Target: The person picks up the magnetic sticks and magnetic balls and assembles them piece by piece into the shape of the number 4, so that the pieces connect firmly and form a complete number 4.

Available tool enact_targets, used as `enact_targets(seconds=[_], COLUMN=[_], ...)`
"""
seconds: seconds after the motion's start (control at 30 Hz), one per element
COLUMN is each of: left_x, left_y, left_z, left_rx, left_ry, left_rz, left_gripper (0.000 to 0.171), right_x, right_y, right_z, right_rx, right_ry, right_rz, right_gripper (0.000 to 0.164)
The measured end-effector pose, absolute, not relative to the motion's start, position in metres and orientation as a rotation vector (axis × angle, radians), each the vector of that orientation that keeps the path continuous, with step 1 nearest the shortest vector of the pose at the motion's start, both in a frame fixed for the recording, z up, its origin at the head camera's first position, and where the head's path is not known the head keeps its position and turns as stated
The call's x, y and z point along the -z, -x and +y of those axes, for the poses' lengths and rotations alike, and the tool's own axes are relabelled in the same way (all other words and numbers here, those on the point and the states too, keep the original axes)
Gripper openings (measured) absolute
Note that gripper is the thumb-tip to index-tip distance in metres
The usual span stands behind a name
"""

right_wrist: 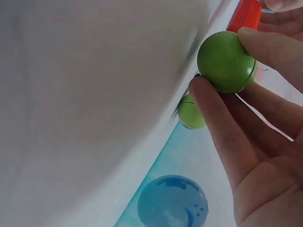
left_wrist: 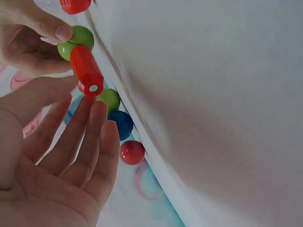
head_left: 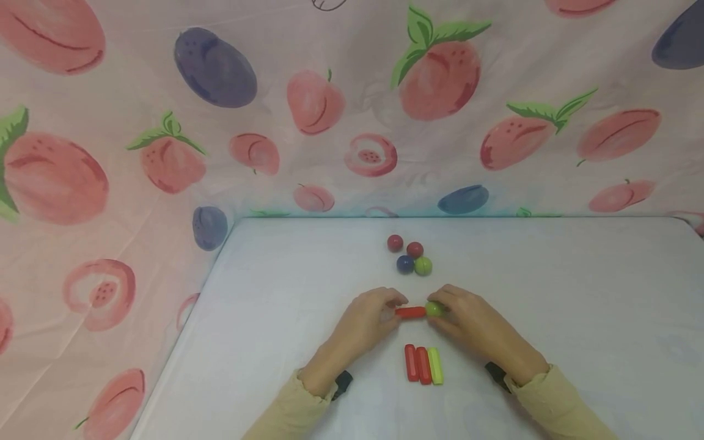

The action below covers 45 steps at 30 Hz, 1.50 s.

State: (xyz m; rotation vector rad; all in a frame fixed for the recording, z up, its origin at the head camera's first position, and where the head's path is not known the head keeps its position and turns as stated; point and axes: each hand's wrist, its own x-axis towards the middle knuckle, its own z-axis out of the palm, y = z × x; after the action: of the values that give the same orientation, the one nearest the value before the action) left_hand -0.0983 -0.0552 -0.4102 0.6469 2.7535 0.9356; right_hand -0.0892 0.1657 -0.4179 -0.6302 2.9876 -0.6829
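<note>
A short red stick (head_left: 410, 312), with a small pale disc in its end, lines up end to end with a green ball (head_left: 434, 309). My right hand (head_left: 467, 318) pinches that ball between thumb and fingers, as the right wrist view shows. At the stick's other end, my left hand (head_left: 370, 318) holds it lightly, thumb on one side and fingertips on the other. In the left wrist view, the stick (left_wrist: 87, 71) meets the ball (left_wrist: 81, 37), and the left palm faces the camera.
Closer to the person lie two red sticks (head_left: 417, 365) and a yellow-green stick (head_left: 435, 366), side by side. Beyond the hands sit two red balls (head_left: 395, 243), a blue ball (head_left: 405, 264) and another green ball (head_left: 423, 266). A fruit-print cloth (head_left: 341, 36) hangs behind the white table (head_left: 286, 263).
</note>
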Motion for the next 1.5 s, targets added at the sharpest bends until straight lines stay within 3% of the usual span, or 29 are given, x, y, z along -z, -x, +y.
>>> enact_targets(seconds=[1.5], left_x=[0.401], left_y=[0.152], left_z=[-0.017], left_rx=[-0.818], left_ry=[-0.739], left_rz=[2.923], left_gripper=[0.042], right_x=[0.417], right_y=[0.089], right_z=[0.17], right_rx=[0.713], right_ry=[0.611], right_rz=[2.932], right_gripper=[0.037])
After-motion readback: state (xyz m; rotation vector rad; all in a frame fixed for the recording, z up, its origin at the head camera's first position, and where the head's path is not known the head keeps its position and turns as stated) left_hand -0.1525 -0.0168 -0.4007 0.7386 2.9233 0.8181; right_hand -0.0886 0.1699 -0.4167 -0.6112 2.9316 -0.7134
